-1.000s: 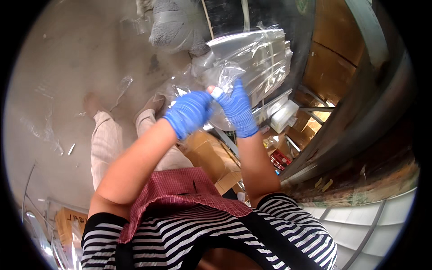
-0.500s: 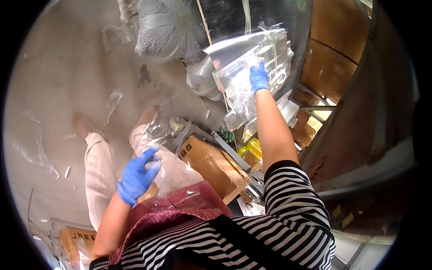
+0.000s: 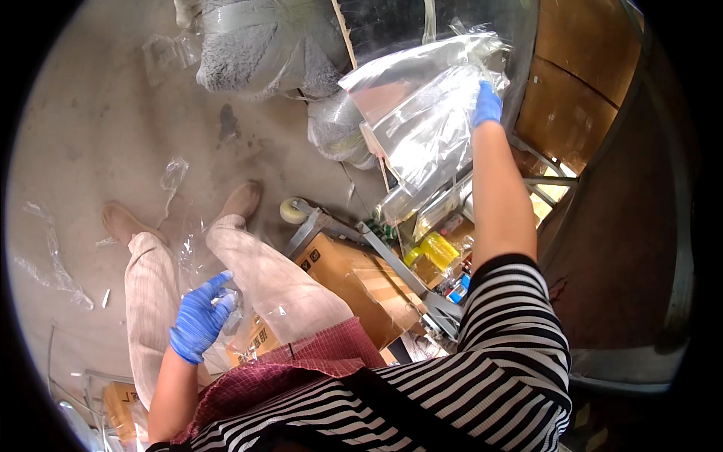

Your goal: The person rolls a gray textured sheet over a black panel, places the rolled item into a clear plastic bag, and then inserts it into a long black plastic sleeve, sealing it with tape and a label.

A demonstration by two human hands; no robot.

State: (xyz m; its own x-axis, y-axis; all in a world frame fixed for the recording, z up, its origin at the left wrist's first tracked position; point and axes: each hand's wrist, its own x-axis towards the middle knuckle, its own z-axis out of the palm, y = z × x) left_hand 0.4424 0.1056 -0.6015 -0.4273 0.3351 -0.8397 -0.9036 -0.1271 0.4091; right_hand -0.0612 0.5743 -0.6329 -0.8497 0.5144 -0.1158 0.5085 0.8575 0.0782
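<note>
My left hand point(image 3: 199, 319), in a blue glove, is low on the left beside my leg. Its fingers are bent round a crumpled piece of clear plastic film point(image 3: 238, 315), which trails over my trousers. My right hand point(image 3: 487, 104), also gloved in blue, reaches far out to the right. It is closed on the right side of a pile of clear plastic sheets point(image 3: 425, 113); its fingertips are partly hidden. The pile shines strongly and its left part fans out loosely.
Grey fluffy bundles point(image 3: 271, 53) wrapped in film lie at the far side. A metal trolley frame with a cream wheel point(image 3: 294, 210) and an open cardboard box point(image 3: 354, 279) stand near my legs. Yellow rolls point(image 3: 438, 250) lie beside it. Film scraps point(image 3: 53, 233) litter the floor.
My right hand has moved right and slightly away, to the side of the sheets, which now look smoother. My left hand has shifted left and nearer, with the film at its fingers.
</note>
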